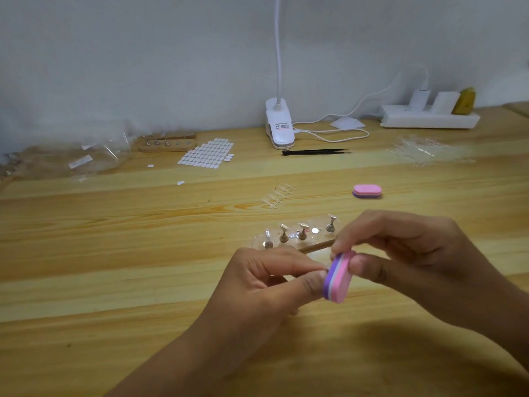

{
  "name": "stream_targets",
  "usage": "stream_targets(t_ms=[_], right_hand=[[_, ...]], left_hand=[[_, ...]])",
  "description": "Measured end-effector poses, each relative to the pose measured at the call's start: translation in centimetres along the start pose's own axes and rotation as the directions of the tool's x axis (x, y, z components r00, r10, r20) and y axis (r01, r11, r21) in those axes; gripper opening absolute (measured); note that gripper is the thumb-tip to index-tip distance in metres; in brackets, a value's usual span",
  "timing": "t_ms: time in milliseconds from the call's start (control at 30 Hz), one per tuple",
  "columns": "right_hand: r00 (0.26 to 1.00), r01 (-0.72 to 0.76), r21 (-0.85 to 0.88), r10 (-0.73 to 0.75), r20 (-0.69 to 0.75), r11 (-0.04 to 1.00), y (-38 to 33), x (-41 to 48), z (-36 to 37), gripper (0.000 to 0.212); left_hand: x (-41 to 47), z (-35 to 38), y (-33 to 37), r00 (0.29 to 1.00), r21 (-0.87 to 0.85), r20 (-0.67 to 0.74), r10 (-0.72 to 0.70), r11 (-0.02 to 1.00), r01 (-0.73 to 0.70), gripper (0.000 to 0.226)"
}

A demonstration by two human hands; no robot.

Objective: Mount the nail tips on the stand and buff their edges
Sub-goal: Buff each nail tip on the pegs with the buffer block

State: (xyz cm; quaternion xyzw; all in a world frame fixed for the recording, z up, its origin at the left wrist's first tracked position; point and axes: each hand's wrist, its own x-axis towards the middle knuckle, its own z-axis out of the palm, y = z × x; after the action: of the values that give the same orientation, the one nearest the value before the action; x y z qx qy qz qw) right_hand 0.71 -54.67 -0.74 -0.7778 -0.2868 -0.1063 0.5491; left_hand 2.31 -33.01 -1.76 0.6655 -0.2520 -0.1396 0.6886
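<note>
Nearest, our left hand (pixel 272 279) pinches a tiny piece (pixel 325 267), too small to identify, against a pink-and-purple buffer block (pixel 339 277) pinched in our right hand (pixel 400 253). Just beyond stands the clear nail stand (pixel 297 234); farther back lies a nail-tip strip (pixel 279 196).

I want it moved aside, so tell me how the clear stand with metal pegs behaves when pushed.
The stand looks flat and stiff, so it should slide, not tip. Its thin pegs stand tilted, so they might topple.
</note>
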Motion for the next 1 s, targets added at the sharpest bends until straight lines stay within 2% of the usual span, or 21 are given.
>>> stream_targets(t_ms=[133,267,400,533,700,833,933,1000], right_hand=[[0.996,-0.027,-0.026,0.025,-0.082,0.999,0.1,0.3,-0.9,0.008],[1.0,-0.018,-0.013,0.018,-0.006,1.0,-0.1,0.0,0.1,0.011],[0.994,-0.039,0.003,0.039,-0.1,0.999,-0.3,0.3,-0.6,0.023],[0.999,-0.032,0.001,0.032,-0.011,0.999,-0.3,-0.1,0.6,0.013],[0.995,-0.029,-0.032,0.025,-0.102,0.999,-0.2,0.1,0.0,0.017],[0.999,-0.019,-0.018,0.018,-0.04,1.0,-0.3,-0.1,0.6,0.015],[0.993,-0.028,-0.036,0.023,-0.118,0.999,-0.3,0.2,-0.3,0.006],[0.99,-0.026,-0.025,0.023,-0.139,0.999,-0.4,0.2,-0.2,0.01]], left_hand=[[0.2,-0.1,0.1,0.998,-0.001,0.066,-0.024,1.0,0.024,0.011],[0.3,-0.2,0.0,0.998,-0.017,0.053,-0.037,0.999,0.038,0.014],[0.4,-0.2,0.2,0.997,0.014,0.082,-0.015,1.0,0.014,0.02],[0.3,0.0,-0.1,0.994,0.032,0.103,-0.037,0.999,0.033,0.025],[0.3,0.3,-0.1,0.986,-0.073,0.146,-0.084,0.993,0.095,0.028],[0.1,0.3,0.1,0.979,-0.057,0.166,-0.117,0.99,0.128,0.027],[0.1,0.2,0.3,0.975,-0.066,0.19,-0.118,0.989,0.133,0.028],[0.1,0.1,0.4,0.974,-0.063,0.194,-0.115,0.99,0.13,0.029]])
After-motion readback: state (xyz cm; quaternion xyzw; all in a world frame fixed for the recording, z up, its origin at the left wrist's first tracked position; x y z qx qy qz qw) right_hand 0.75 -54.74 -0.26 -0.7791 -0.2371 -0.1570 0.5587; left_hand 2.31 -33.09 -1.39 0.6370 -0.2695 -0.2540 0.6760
